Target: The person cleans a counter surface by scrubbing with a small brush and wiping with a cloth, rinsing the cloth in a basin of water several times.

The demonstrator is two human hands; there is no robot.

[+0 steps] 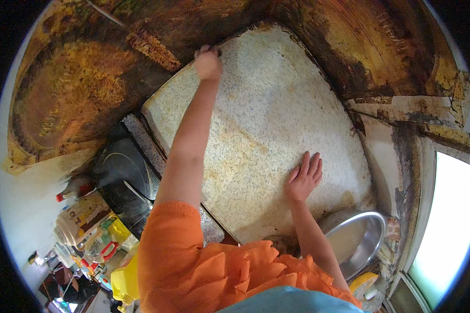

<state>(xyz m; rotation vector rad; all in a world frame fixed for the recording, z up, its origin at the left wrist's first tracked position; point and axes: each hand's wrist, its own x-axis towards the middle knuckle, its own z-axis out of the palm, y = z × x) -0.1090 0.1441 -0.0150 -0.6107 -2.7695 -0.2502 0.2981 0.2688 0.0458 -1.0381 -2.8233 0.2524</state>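
Observation:
A stained, pale speckled slab [266,117] fills the middle, apparently a countertop. My left hand [207,64] reaches to its far left edge, beside the brown wall; its fingers look curled and are blurred. Whether anything is inside that hand cannot be made out. Lower on the slab, my right hand [305,178] rests palm down with the fingers a little apart, holding nothing. Brownish stains and grime mark the slab's surface and edges.
A black glass cooktop [121,168] lies left, near several bottles and a yellow jug [124,276]. At lower right stands a steel basin [374,250] with cloudy liquid. Brown-stained sheeting [78,94] covers the walls behind. A bright window [450,215] is at right.

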